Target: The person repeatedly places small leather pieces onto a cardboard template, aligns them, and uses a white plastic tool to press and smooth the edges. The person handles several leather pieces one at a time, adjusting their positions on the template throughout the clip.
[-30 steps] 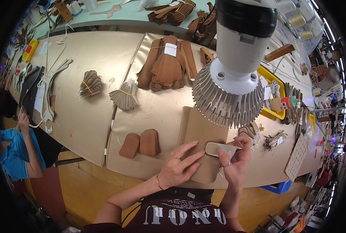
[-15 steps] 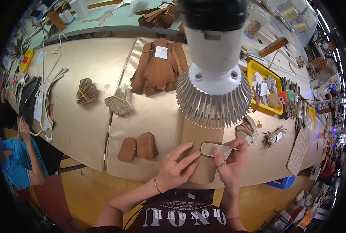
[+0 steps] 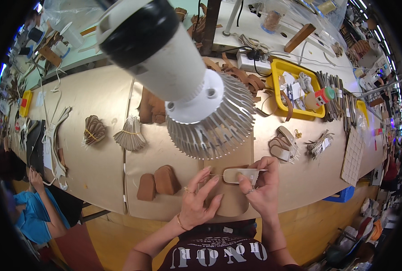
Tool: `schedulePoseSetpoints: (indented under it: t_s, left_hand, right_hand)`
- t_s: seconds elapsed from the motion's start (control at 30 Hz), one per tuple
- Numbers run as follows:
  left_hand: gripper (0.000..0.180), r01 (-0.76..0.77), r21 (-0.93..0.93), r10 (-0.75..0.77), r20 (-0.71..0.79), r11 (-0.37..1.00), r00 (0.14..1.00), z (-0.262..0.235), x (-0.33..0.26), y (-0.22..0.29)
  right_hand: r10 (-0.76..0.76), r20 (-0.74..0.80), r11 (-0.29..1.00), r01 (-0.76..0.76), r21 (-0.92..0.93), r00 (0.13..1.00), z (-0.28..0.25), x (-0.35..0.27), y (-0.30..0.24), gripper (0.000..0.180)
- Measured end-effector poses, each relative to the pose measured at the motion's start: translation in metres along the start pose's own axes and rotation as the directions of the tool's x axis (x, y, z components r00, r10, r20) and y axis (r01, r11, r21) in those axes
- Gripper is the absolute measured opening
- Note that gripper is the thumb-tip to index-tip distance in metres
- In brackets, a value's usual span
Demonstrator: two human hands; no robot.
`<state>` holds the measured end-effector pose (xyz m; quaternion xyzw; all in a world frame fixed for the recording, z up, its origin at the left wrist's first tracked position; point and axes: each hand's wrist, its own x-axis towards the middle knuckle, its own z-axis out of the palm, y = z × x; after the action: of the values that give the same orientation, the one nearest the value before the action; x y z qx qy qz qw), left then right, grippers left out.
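Note:
My right hand (image 3: 265, 189) grips a small pale leather tab (image 3: 231, 176) with a rounded end and a brown edge. The thumb presses on its face, and the fingers are behind its square end. A thin pale thread (image 3: 216, 175) runs from the rounded end to the fingertips of my left hand (image 3: 198, 203), where it seems pinched between two fingers; the left thumb stands apart. Below both hands lies a brown board (image 3: 235, 207) with a rounded near end. Two stacks of brown leather tabs, one shorter (image 3: 146, 187) and one taller (image 3: 167, 179), sit left of my left hand.
A lamp (image 3: 210, 117) with a finned metal head hangs over the bench. Tied bundles of straps (image 3: 129, 133) lie leftward. To the right are loose leather tabs (image 3: 282, 143), a yellow bin (image 3: 280, 106) holding a bottle, and a power strip (image 3: 254, 63). Another person (image 3: 38, 205) works far left.
My left fingertips have moved left, away from the tab, and the thread between now shows. My right hand and the tab have shifted slightly left. The lamp appears farther left and tilted as the view moved.

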<state>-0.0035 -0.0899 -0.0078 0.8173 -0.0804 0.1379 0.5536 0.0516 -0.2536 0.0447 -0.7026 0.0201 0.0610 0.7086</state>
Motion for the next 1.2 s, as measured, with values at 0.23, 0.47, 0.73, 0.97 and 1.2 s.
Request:
schedulePoseSetpoints:
  t_s: [0.23,0.47,0.73,0.97,1.2]
  left_hand:
    - [0.049,-0.089,0.222,0.058,0.141,0.971,0.988,-0.003,0.009,0.004]
    - [0.049,-0.133,0.270,0.095,0.150,0.954,0.984,-0.001,0.007,-0.004]
    - [0.048,-0.135,0.288,0.091,0.160,0.948,0.983,0.000,0.004,-0.006]
    - [0.048,-0.143,0.285,0.096,0.174,0.948,0.980,-0.001,0.003,-0.009]
    - [0.048,-0.142,0.302,0.084,0.197,0.943,0.977,-0.003,0.003,-0.008]
  right_hand:
    - [-0.014,-0.009,0.991,0.012,-0.132,1.000,-0.005,0.000,0.004,0.038]
    - [0.157,0.026,0.988,-0.157,0.001,0.987,-0.020,0.001,0.004,0.049]
    - [0.154,0.066,0.963,-0.165,0.215,0.986,-0.026,0.005,0.016,0.044]
    - [0.210,0.059,0.932,-0.218,0.290,0.976,-0.024,0.007,0.014,0.039]
    - [0.213,0.065,0.936,-0.222,0.272,0.975,-0.023,0.009,0.015,0.039]
